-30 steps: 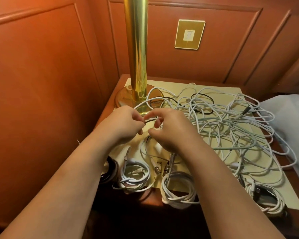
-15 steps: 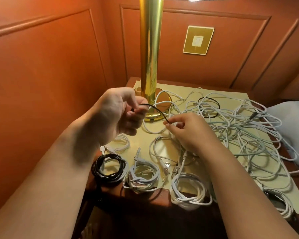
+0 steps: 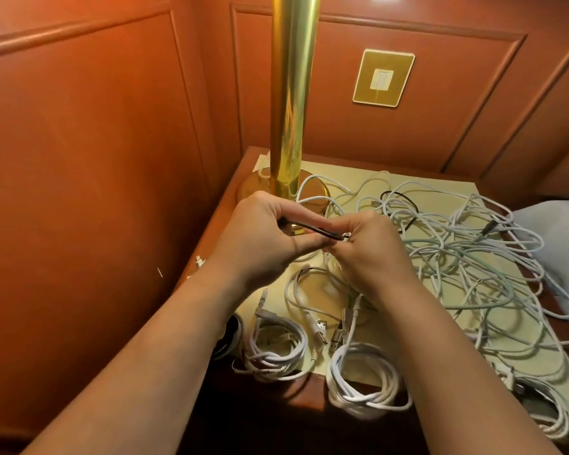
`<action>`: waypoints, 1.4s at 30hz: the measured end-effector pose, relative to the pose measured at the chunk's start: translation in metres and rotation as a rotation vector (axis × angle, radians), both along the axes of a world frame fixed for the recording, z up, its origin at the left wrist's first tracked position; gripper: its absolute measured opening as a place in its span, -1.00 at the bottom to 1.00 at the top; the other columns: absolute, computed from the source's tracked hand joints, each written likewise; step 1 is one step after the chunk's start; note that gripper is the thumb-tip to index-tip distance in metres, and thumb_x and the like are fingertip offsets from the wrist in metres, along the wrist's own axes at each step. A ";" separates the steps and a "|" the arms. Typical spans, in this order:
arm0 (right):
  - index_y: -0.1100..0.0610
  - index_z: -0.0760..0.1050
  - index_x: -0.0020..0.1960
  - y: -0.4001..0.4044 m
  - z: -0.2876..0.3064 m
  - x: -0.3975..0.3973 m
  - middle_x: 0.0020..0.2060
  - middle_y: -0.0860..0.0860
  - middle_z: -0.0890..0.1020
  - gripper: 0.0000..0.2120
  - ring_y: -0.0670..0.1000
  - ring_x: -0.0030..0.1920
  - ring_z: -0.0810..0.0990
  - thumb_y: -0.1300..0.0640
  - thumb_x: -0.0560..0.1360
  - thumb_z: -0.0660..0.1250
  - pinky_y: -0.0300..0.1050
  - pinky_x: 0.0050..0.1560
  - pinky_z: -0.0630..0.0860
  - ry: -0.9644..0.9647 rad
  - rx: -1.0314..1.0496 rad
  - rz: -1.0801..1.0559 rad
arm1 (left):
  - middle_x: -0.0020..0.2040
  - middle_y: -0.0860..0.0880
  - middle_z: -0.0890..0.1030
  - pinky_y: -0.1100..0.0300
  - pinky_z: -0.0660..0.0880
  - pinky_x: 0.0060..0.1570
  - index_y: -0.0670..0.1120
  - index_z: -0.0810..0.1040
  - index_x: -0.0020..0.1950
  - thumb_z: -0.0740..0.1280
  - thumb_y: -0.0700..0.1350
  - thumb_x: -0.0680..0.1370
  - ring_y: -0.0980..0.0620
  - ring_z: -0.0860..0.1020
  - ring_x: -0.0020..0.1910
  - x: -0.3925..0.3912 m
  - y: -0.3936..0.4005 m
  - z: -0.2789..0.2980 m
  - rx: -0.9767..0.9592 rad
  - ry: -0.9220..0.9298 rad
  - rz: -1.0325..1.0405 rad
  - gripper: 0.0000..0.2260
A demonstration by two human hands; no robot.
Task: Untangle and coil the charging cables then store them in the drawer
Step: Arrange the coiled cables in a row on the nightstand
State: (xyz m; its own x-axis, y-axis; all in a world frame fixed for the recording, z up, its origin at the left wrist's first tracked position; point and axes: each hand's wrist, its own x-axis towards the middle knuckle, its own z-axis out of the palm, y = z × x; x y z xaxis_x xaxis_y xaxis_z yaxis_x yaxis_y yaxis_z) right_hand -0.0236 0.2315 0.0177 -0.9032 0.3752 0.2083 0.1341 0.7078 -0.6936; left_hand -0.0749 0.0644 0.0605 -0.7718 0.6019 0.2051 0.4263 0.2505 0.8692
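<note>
Above the nightstand's left part, my left hand (image 3: 263,238) and my right hand (image 3: 368,251) meet and both pinch a thin black cable (image 3: 309,228) stretched between them. To the right, a big tangle of white cables (image 3: 473,267) covers the cream mat (image 3: 358,172), with a black loop (image 3: 399,200) in it. Near the front edge lie coiled white cables: one coil (image 3: 276,353) at the left, another (image 3: 365,379) in the middle and a third (image 3: 546,408) at the far right. No drawer is in view.
A brass lamp post (image 3: 293,103) rises from its round base at the back left of the dark wooden nightstand (image 3: 230,192). Orange panelled walls close in on the left and behind, with a gold switch plate (image 3: 383,78). White bedding (image 3: 559,231) lies at the right.
My hands, which were apart with the black cable arched between them, have come back together. The camera view has shifted down and right, and my left arm now hides the black coil.
</note>
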 end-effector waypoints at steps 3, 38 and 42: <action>-0.10 0.76 0.04 0.000 0.003 0.002 -0.16 -0.09 0.76 -0.87 -0.03 -0.15 0.70 -0.08 0.55 0.48 0.08 -0.10 0.64 0.025 -0.008 0.013 | -0.34 0.18 0.66 0.40 0.46 -0.27 -0.05 0.77 -0.03 0.55 -0.08 0.49 0.24 0.59 -0.28 -0.006 0.002 -0.004 0.052 -0.031 0.064 -0.91; -0.02 0.77 0.00 0.033 0.005 0.014 -0.23 -0.14 0.71 -0.91 -0.12 -0.20 0.63 0.07 0.51 0.52 -0.16 -0.23 0.51 -0.001 0.052 -0.101 | -0.38 0.19 0.56 0.46 0.37 -0.37 -0.05 0.65 -0.18 0.52 -0.12 0.53 0.26 0.52 -0.36 0.012 0.028 -0.001 -0.024 0.116 -0.107 -0.88; -0.03 0.76 0.01 0.051 -0.002 0.022 -0.30 -0.09 0.69 -0.79 -0.03 -0.25 0.66 -0.14 0.55 0.47 0.01 -0.15 0.65 -0.120 0.078 -0.202 | -0.37 -0.02 0.56 0.39 0.43 -0.32 -0.30 0.61 -0.15 0.46 -0.21 0.57 0.22 0.49 -0.37 0.009 0.027 0.010 0.246 0.084 -0.086 -0.82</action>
State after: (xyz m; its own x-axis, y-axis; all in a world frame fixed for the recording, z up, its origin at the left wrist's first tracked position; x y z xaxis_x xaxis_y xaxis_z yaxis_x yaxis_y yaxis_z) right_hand -0.0020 0.2821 0.0157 -0.8318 0.5374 0.1390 0.3564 0.7090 -0.6085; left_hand -0.0662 0.0909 0.0705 -0.6941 0.5885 0.4146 0.5102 -0.0042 0.8601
